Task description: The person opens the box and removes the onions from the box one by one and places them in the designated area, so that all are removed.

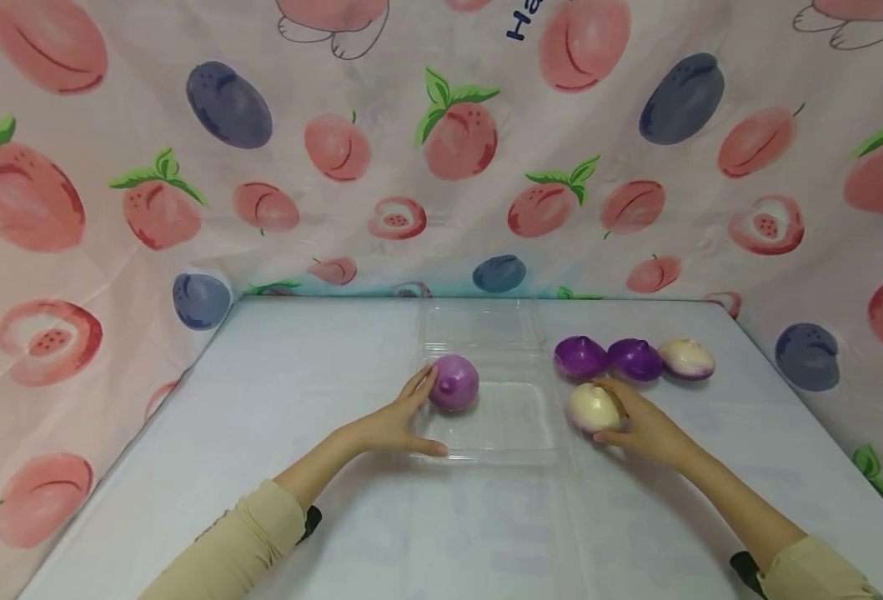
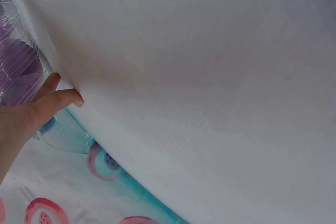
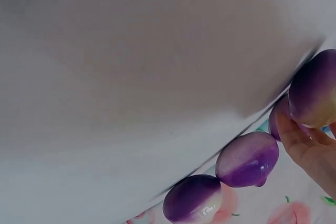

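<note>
A clear plastic container lies with its lid folded back on the table. Inside it, toward the left, sits a light purple onion. My left hand rests against the container's left side, fingers spread, with the thumb along the front rim; the left wrist view shows its fingertips low by the table. To the right of the container, my right hand grips a cream-and-purple onion between thumb and fingers. In the right wrist view that onion is cut off by the frame's edge.
Behind the right hand, two dark purple onions and a cream one stand in a row. A fruit-printed cloth hangs at the table's back edge and sides. The table has a white cover.
</note>
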Motion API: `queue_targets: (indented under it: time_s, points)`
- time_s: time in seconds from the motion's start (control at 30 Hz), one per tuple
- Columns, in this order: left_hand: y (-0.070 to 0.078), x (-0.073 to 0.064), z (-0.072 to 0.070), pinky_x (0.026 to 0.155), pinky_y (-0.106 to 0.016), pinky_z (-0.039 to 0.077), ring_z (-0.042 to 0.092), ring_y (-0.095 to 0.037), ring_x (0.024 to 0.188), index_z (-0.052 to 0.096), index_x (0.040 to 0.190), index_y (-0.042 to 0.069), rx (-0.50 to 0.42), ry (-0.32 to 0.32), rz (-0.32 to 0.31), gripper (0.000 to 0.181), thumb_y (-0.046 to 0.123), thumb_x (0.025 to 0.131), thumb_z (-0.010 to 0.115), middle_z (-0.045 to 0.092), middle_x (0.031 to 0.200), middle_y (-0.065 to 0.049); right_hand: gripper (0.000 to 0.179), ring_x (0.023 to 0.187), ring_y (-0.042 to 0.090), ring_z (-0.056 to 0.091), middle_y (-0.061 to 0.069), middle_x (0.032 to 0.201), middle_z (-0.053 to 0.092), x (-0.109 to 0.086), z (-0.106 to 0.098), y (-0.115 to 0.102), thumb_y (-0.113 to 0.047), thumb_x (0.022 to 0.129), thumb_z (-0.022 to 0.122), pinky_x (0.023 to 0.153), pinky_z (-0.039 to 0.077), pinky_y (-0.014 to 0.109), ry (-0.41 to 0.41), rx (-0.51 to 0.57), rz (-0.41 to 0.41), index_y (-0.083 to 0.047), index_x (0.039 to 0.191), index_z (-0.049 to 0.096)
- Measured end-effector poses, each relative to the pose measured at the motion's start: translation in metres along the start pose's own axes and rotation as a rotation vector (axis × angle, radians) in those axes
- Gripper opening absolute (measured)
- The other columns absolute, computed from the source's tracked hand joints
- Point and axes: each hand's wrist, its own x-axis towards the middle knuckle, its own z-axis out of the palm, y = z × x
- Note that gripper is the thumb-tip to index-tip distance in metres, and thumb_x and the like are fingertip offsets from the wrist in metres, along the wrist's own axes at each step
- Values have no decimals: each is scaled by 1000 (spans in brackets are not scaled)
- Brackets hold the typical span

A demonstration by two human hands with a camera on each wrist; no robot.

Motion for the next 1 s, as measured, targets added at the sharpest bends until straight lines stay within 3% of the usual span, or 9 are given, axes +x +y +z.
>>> queue_targets:
  time_s: [0.23,0.47,0.63,0.8,1.0]
  points:
    - [1,-2,0,115,-52,17,-4,-35,146,-10,151,12,-2,4,2,118,41,76,77,-20,157,-12,73,127,52,35,33,135,43,3,-2,-2,-15,75,78,101,28,65,-15,-40,-29,11,132,40]
    - [0,-3,1,115,-52,17,-4,-35,146,-9,151,11,-2,4,11,119,42,76,77,-20,157,-11,69,125,49,38,29,133,45,5,-18,-12,-19,78,76,99,32,63,-49,-70,-49,9,131,43]
    - [-1,-3,1,115,-52,18,-4,-36,146,-10,151,12,8,5,7,119,42,76,77,-20,157,-12,59,124,46,41,26,132,48,13,-22,-20,-19,84,70,98,34,60,-17,-122,-117,6,132,45]
    - [0,-3,0,115,-53,19,-3,-36,146,-10,151,14,19,9,-3,118,44,76,76,-19,157,-11,53,127,46,40,25,135,48,27,-18,-28,-18,89,65,102,34,60,0,-121,-113,3,134,44]
    - [-1,-2,0,115,-53,18,-3,-36,146,-9,151,13,2,8,-1,118,43,76,77,-19,157,-11,46,119,43,50,24,126,55,44,-10,-39,-6,86,67,96,42,57,73,-145,-192,4,127,50]
